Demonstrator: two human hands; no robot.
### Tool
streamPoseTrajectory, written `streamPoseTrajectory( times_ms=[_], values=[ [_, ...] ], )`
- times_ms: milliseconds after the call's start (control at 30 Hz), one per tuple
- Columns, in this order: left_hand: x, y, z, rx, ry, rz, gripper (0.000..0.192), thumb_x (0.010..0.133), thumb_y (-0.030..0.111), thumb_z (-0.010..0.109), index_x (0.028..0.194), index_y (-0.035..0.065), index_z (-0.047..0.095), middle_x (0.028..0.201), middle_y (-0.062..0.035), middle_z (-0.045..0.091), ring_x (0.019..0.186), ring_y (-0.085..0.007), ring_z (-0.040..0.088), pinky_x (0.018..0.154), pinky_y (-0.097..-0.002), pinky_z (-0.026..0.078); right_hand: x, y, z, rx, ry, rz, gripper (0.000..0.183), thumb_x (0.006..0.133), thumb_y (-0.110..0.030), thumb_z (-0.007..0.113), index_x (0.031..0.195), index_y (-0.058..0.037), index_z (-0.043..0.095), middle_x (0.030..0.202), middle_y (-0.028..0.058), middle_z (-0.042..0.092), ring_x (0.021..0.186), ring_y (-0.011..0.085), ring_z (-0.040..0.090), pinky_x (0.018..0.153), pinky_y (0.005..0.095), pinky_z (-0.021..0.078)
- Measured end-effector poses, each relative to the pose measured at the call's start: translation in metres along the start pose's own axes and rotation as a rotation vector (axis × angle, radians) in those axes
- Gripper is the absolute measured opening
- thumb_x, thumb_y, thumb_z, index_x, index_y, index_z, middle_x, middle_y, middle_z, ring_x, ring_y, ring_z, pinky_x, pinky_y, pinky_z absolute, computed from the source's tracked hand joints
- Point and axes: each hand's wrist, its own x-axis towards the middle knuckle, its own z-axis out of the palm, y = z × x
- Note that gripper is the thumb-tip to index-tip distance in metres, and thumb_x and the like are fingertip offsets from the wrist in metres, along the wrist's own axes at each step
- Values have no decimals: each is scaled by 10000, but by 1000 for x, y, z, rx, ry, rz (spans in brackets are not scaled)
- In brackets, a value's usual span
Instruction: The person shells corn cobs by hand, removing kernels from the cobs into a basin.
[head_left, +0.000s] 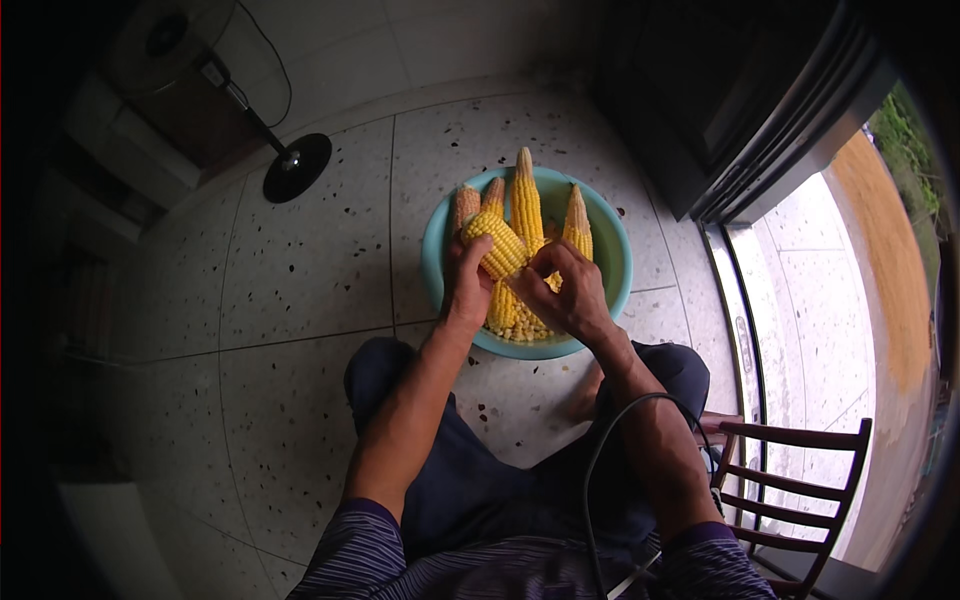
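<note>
My left hand (471, 283) grips an ear of yellow corn (496, 244), held tilted above a turquoise plastic basin (433, 262). Against the lower right end of that ear, my right hand (564, 289) has its fingers bent; whether anything is between them is hidden. Several more ears stand or lean in the basin, among them a tall yellow ear (526, 199) and a pale-tipped ear (577, 221) on the right. Two reddish cobs, one of them (466, 202) at the left, lean on the far side. Loose corn kernels (521, 324) lie in the basin's near part.
A black round fan base (298, 168) stands on the speckled tile floor at the upper left. At the right are a dark door frame (720, 172), a metal door sill (742, 352) and a wooden ladder-back chair (795, 484). A black cable (592, 480) loops over my right forearm.
</note>
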Motion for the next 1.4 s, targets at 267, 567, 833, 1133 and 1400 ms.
streamPoseTrajectory(
  times_ms=[267, 567, 833, 1133, 1400],
  values=[
    [8, -1, -11, -143, 64, -99, 569, 934, 237, 561, 1437, -9, 461, 1308, -194, 594, 1209, -389, 619, 1094, -497, 474, -2, 14, 7, 152, 77, 278, 177, 949, -111, 670, 1094, -12, 649, 962, 159, 713, 823, 256, 709, 729, 364, 559],
    [2, -4, 1, -66, -30, -43, 562, 988, 302, 596, 1448, 12, 454, 1282, -187, 599, 1189, -355, 625, 1075, -484, 481, -5, 2, -6, 703, -427, 689, 706, 1051, -605, 478, 1288, 46, 613, 1039, 103, 695, 952, 163, 659, 877, 294, 531],
    [1, -6, -3, -96, -53, -92, 562, 1002, 373, 622, 1426, 34, 475, 1248, -170, 612, 1158, -330, 634, 1058, -472, 487, -10, -3, -3, 762, -376, 682, 613, 1060, -521, 488, 1261, 42, 621, 1081, 114, 678, 931, 165, 658, 834, 282, 532],
    [-5, 4, 10, -72, -97, -44, 559, 998, 375, 624, 1408, 25, 474, 1238, -165, 613, 1152, -322, 636, 1055, -468, 490, -1, -1, -2, 1063, -370, 767, 482, 1051, -397, 507, 1285, 13, 606, 1083, 92, 673, 944, 157, 647, 835, 293, 549],
    [-5, 21, 39, -7, -151, -74, 501, 999, 304, 646, 1388, 31, 488, 1229, -158, 609, 1154, -314, 635, 1048, -463, 503, -9, 7, -6, 1218, -324, 757, 425, 1016, -349, 536, 1236, 5, 618, 1109, 96, 684, 930, 173, 672, 850, 304, 553]
  ],
)
